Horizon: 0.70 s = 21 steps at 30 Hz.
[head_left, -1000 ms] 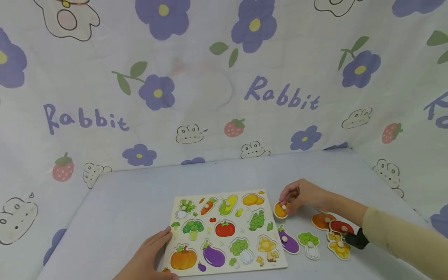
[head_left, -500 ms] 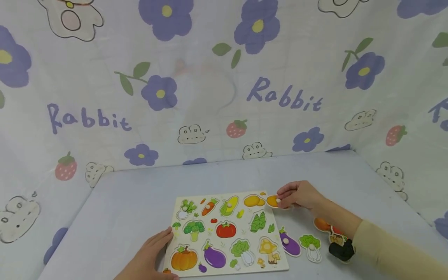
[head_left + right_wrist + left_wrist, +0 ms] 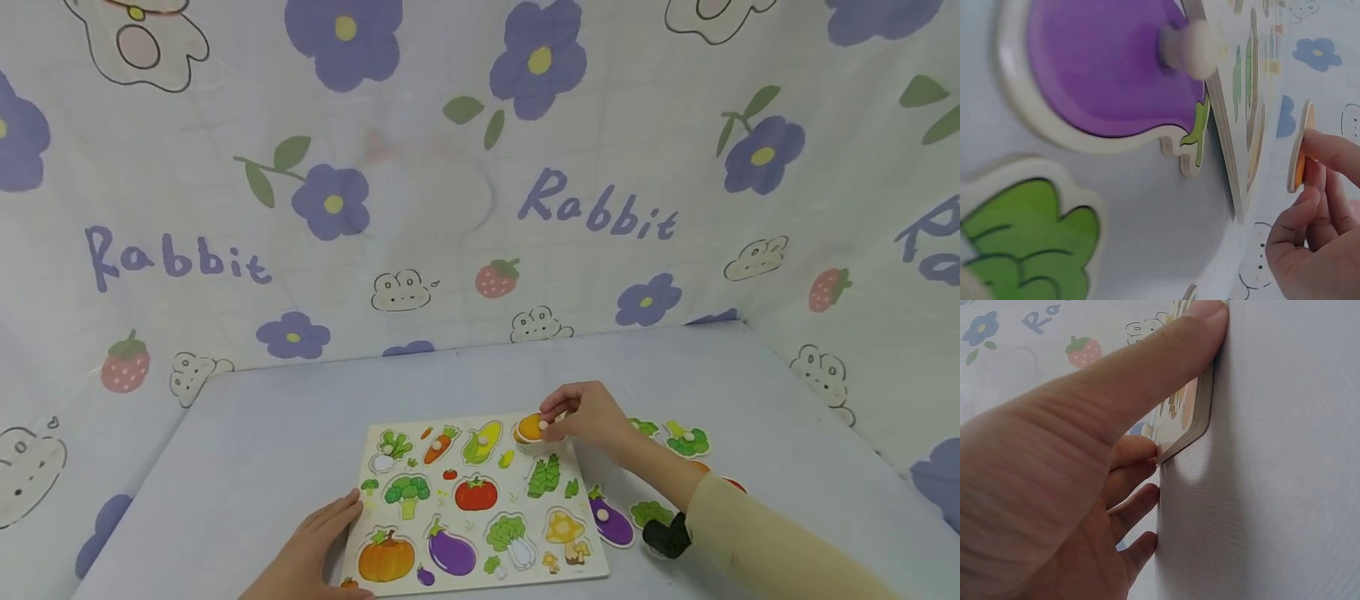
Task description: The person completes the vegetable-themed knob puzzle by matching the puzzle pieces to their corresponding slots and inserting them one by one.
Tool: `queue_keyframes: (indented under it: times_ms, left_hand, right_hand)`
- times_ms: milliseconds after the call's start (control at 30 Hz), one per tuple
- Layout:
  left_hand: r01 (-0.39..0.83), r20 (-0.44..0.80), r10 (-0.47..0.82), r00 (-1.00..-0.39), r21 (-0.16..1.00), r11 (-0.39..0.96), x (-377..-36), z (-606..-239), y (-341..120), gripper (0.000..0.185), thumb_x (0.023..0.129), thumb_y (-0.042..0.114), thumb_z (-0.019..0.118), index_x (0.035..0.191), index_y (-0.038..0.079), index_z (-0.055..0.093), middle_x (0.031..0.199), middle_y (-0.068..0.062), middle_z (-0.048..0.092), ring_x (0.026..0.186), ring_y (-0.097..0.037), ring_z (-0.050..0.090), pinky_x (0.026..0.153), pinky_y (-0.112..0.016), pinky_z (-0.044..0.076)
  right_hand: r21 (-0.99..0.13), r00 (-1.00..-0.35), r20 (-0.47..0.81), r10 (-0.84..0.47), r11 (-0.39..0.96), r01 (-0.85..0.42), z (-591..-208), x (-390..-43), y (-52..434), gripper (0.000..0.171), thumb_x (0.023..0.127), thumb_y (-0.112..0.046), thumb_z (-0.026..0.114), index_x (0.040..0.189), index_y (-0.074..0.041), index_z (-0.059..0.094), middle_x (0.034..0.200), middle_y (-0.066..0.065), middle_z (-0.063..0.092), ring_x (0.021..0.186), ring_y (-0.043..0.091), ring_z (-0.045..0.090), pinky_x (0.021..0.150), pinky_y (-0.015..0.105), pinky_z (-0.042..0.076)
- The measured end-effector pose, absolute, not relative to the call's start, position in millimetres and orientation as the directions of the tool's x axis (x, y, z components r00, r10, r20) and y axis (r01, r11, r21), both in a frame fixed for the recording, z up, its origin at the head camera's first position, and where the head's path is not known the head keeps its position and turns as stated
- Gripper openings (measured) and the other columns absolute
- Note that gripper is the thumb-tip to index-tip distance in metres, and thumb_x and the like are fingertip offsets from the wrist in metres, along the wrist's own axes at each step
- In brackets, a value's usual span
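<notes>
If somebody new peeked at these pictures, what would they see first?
Probably the bright vegetable puzzle board in the middle of the table, with a pumpkin, tomato and eggplant pictured on it. At its far right corner the right hand pinches an orange-yellow piece over the board, while the left hand rests at the near left edge. Behind it all hangs a cloth with purple flowers and the word Rabbit.

right forearm [image 3: 750,533] hides several loose pieces; left hand [image 3: 315,558] is cut off at the bottom edge
</notes>
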<state>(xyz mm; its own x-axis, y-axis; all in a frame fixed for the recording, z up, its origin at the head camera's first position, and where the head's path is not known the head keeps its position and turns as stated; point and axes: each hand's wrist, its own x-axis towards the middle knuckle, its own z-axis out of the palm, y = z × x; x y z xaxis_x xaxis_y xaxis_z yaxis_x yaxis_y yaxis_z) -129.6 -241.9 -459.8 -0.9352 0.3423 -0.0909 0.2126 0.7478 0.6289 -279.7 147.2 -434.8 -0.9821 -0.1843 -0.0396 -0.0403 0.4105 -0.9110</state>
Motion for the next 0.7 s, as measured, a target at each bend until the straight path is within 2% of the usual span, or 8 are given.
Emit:
queue_keyframes:
  times_ms: [267, 700]
  left_hand:
    - [0.226, -0.087, 0.354, -0.931, 0.623, 0.749, -131.2, -464.5, -243.8, 0.108, 0.069, 0.056, 0.084, 0.148, -0.001, 0.039, 0.156, -0.017, 0.031, 0.139, -0.044, 0.027, 0.11, -0.06, 0.029]
    - [0.224, -0.08, 0.346, -0.935, 0.623, 0.749, -130.7, -463.2, -242.9, 0.107, 0.069, 0.055, 0.084, 0.149, -0.001, 0.038, 0.156, -0.016, 0.031, 0.139, -0.043, 0.027, 0.109, -0.06, 0.029]
  right_hand:
    - [-0.9, -0.961, 0.0, -0.275, 0.42, -0.12, -444.9, -297.0, 135.7, 0.021, 0.074, 0.0, 0.084, 0.091, -0.005, 0.072, 0.081, 0.005, 0.069, 0.079, 0.02, 0.064, 0.066, 0.027, 0.055]
    - [-0.88, -0.96, -0.019, -0.278, 0.46, -0.116, -451.1, -302.4, 136.2, 0.022, 0.072, 0.004, 0.084, 0.089, 0.001, 0.071, 0.08, 0.007, 0.069, 0.074, 0.019, 0.063, 0.064, 0.025, 0.054]
